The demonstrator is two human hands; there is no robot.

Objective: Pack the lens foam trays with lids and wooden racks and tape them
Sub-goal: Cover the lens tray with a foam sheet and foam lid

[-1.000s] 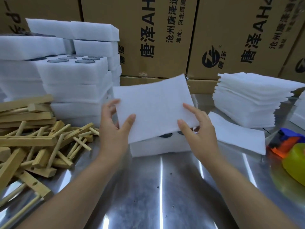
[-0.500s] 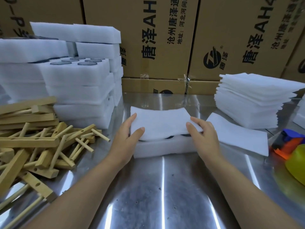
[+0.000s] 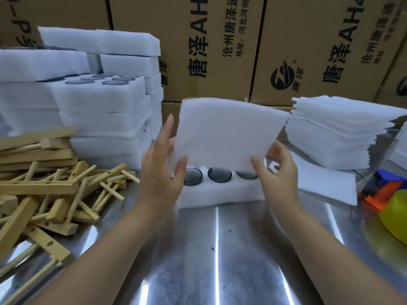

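Left hand (image 3: 160,172) and right hand (image 3: 278,172) pinch thin white foam lid (image 3: 226,133) by its near corners, tilted above thick foam tray (image 3: 220,193) on steel worktop (image 3: 220,249). Round dark lenses (image 3: 219,174) exposed. Open room nearside; wooden racks (image 3: 55,188) left.

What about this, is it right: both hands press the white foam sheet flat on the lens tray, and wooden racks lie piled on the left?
Not quite. In the head view the left hand and right hand hold the foam sheet raised above the lens tray, not pressed flat on it; lenses show below its edge. The wooden racks do lie piled on the left.
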